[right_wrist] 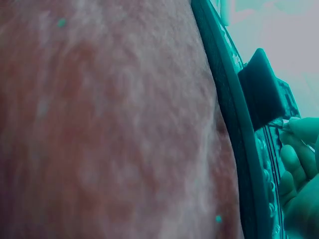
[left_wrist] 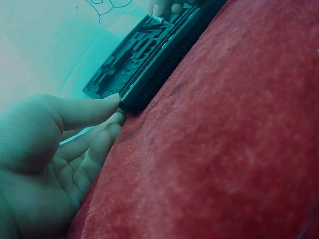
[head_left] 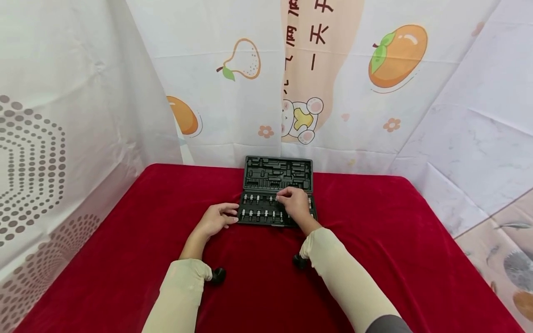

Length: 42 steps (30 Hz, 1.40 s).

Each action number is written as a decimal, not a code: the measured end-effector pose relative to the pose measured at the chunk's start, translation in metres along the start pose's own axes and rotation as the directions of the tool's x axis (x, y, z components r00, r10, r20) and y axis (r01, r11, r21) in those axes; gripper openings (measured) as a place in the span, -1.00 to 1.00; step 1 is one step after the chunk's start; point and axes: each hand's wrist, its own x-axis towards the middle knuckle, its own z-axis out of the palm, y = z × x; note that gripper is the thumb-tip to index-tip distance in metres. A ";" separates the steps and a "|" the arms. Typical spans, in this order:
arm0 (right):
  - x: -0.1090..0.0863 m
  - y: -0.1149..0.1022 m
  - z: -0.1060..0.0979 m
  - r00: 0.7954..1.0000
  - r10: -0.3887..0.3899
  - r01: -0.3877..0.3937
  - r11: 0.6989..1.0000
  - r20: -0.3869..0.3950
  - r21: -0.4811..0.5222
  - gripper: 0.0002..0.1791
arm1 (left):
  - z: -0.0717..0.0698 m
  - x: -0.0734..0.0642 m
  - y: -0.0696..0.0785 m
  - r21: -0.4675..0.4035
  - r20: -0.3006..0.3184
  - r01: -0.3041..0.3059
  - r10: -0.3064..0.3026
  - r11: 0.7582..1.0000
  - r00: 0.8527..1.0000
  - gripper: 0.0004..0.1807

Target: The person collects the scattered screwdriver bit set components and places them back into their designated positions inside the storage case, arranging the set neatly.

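A black plastic tool case (head_left: 270, 189) lies with its lid up on the red cloth. Two rows of small silver bit sockets (head_left: 258, 213) stand in its base. My left hand (head_left: 214, 219) is at the case's left side, fingers loosely bent, with the thumb tip (left_wrist: 113, 98) touching the near corner. Over the back row, my right hand (head_left: 294, 203) pinches a small metal bit socket (right_wrist: 285, 123) between thumb and forefinger, mostly hidden by the fingers. The right hand also covers part of the sockets to the right.
A dark flap (right_wrist: 261, 89) sticks out from the case's front edge. Moulded hollows fill the lid (head_left: 278, 173). Red cloth (head_left: 366, 277) covers the table, and a printed white curtain (head_left: 250, 106) hangs behind it. Black devices (head_left: 218, 275) sit at both wrists.
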 end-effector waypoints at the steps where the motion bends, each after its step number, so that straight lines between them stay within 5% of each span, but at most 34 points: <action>1: 0.000 -0.001 0.002 1.000 0.010 -0.010 1.000 -0.003 0.011 -0.95 | 0.000 0.000 0.000 0.001 -0.001 0.000 0.000 1.000 1.000 -0.52; 17: 0.001 -0.011 0.028 1.000 0.017 -0.018 0.999 -0.019 -0.047 -0.95 | -0.001 -0.002 0.002 -0.001 0.001 -0.002 0.002 1.000 1.000 -0.51; 42: 0.008 -0.012 0.034 0.997 -0.031 0.041 0.989 0.071 -0.144 -0.96 | 0.001 -0.001 0.001 -0.005 -0.002 0.003 -0.003 1.000 1.000 -0.52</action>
